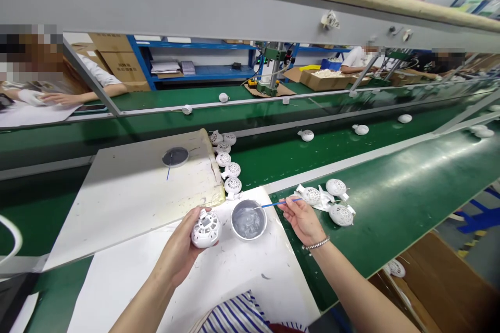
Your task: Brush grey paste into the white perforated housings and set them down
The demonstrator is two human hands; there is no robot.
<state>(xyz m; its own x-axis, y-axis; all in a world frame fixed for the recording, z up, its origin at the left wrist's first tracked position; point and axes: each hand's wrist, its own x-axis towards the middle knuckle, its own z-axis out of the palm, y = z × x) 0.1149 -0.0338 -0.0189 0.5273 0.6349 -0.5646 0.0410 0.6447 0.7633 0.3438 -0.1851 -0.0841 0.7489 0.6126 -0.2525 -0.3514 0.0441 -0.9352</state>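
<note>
My left hand (pixel 180 248) is closed around a round white plastic part (pixel 205 229) with a perforated top, held over the white sheet (pixel 219 281). My right hand (pixel 302 218), with a bracelet on the wrist, pinches a thin blue stick (pixel 275 203) whose tip dips into a small round dish of grey paste (pixel 248 219) just right of the part. A row of similar white parts (pixel 226 164) lies along the edge of a white board (pixel 136 192). Three more white parts (pixel 332 200) lie on the green belt beside my right hand.
A second dish (pixel 175 156) with a blue stick sits on the white board. More white parts (pixel 307 135) ride the far green conveyor (pixel 332 140). Other people work at the far side, left and right. A cardboard box (pixel 437 281) stands at the lower right.
</note>
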